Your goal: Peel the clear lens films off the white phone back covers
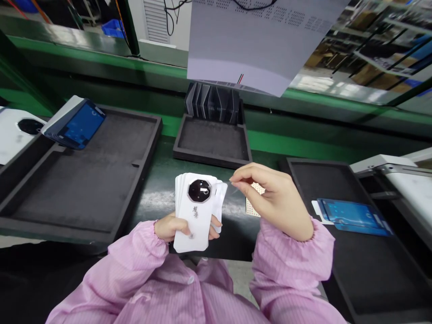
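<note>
In my left hand (175, 227) is a fanned stack of white phone back covers (199, 229), gripped near the lower end with the thumb in front and fingertips showing on the right side. The front cover carries a dark round camera window (199, 191) and small dark lettering. My right hand (266, 193) is pinched, thumb against forefinger, just right of the stack's top. A thin clear film (223, 182) seems to run from those fingertips toward the covers; its far end is hard to make out.
A black foam tray (84, 189) at left bears blue-filmed panels (84, 123). Dark panels (214, 102) stand upright in the rear tray (212, 155). The right tray (374, 270) holds blue-filmed sheets (354, 217). A dotted pale sheet (251, 208) lies behind my right hand. A large grey board (246, 45) overhangs the back.
</note>
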{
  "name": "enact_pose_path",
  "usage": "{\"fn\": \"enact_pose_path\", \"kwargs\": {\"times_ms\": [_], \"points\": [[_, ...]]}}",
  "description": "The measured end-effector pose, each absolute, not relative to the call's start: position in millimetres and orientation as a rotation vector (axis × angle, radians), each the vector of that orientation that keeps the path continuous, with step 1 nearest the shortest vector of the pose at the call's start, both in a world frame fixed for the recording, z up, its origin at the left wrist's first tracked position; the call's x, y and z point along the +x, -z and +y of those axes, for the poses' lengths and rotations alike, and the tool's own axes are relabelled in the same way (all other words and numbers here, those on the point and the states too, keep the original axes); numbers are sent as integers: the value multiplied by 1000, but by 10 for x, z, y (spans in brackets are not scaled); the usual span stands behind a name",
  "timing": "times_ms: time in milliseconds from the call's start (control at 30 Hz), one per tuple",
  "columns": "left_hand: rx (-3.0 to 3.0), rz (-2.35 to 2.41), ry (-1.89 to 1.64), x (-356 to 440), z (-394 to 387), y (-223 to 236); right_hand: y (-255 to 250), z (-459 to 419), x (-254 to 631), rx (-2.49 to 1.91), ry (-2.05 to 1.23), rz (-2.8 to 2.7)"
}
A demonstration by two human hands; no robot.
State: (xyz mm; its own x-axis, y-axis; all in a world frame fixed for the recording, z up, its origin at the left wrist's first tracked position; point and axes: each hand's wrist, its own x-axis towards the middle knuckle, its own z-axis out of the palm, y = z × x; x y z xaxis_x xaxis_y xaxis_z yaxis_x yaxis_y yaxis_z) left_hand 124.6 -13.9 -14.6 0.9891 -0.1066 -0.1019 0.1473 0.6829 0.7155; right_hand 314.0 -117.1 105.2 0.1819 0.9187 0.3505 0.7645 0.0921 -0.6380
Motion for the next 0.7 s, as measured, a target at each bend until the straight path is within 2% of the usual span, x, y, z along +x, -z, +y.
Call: {"fn": "enact_pose_path", "kwargs": {"times_ms": [233, 700], "points": [[790, 47, 154, 1261, -141, 115, -995, -1108, 3110, -1671, -251, -1548], [737, 48, 155, 1240, -157, 160, -828, -939, 2960, -1582, -454, -1749]]}}
